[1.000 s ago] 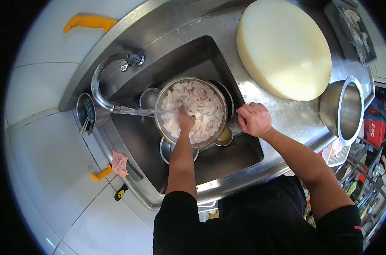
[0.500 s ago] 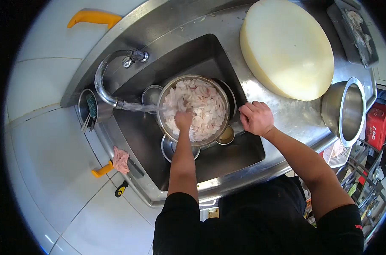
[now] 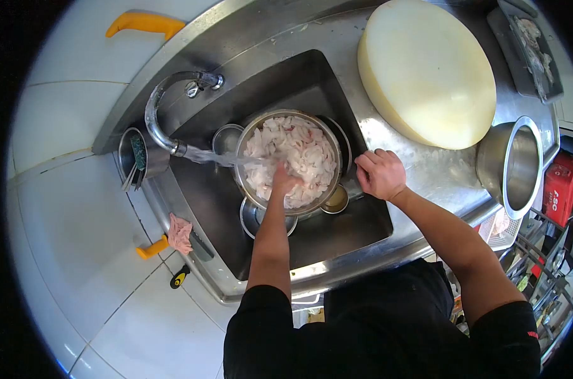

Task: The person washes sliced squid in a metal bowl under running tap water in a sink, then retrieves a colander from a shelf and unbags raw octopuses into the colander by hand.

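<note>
A round metal bowl [image 3: 329,134] full of pale, whitish-pink slices of raw meat or fish [image 3: 302,148] sits in the sink. My left hand [image 3: 285,181] reaches into these slices, its fingertips blurred and partly hidden under water and pieces. From the curved faucet [image 3: 180,150], a stream of water [image 3: 217,158] pours into the bowl beside that hand. My right hand [image 3: 382,175] rests on the right edge of the sink, fingers curled in, holding nothing that I can see.
Smaller metal bowls [image 3: 251,218] lie under and around the big one in the sink [image 3: 337,243]. To the right are a thick round chopping block [image 3: 428,72], a steel pot [image 3: 510,167] and a grey tub [image 3: 520,69]. A knife [image 3: 201,247] and pink cloth [image 3: 180,234] lie at the left rim.
My left hand has shifted slightly right within the bowl and turned, stirring the slices into a different arrangement. My right hand stays on the sink edge, and water keeps running.
</note>
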